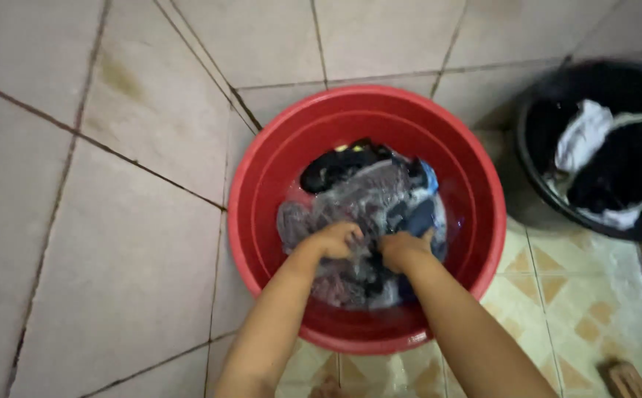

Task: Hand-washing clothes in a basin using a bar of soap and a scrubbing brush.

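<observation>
Nearest the camera, two bare forearms reach forward and down into a red basin point(262, 184) that stands on the tiled floor point(114, 243). The left hand point(338, 239) and the right hand point(402, 247) sit close together, almost touching, both pressed into a heap of wet clothes point(369, 210) in the middle of the basin. The left hand is curled into a fist with cloth bunched under it; the right hand is also closed, its fingers dug into the fabric. Both are clamped on the clothes, each on its own fold.

The clothes lie in shallow water inside the basin, a tangle of grey, purple and blue cloth, with a black piece at the far side near the back wall. The heap fills most of the bottom, and the red walls show all around it.

Under the near rim of the basin the floor changes to patterned yellow and white tiles point(557, 295). In the bottom right corner, a small brown block point(625, 379) lies on those tiles; its kind is unclear.

Farther off, at the upper right and just beside the red basin, stands a black basin point(527, 147) holding dark and white laundry point(586, 133).
</observation>
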